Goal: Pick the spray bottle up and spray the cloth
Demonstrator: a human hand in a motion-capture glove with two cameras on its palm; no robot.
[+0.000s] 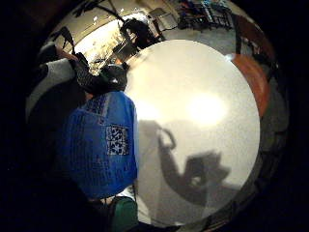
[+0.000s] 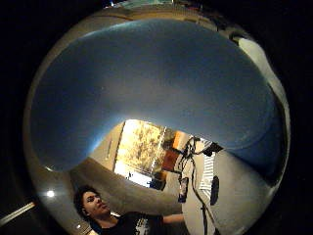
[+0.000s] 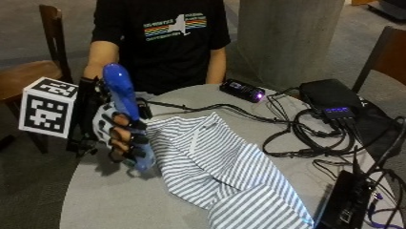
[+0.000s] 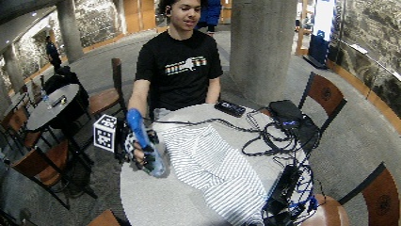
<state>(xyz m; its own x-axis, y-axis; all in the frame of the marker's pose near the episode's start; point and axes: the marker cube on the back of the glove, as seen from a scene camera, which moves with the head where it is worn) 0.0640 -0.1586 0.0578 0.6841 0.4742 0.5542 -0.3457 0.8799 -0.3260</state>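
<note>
The blue bottle (image 3: 125,110) is up off the counter (image 3: 114,200), tilted, just beside the striped cloth's (image 3: 222,167) near edge. My gloved right hand (image 3: 120,136) grips it, fingers curled round its lower body. The cloth lies spread across the counter, cables (image 3: 298,138) beyond it.

Round grey table (image 3: 114,210), black boxes (image 3: 329,98) (cables tangled between), wooden chairs (image 3: 25,71), concrete pillar (image 3: 289,43)

Bare table (image 3: 120,200) beside cloth (image 3: 222,171); cables (image 3: 298,138) crowd beyond.
</note>
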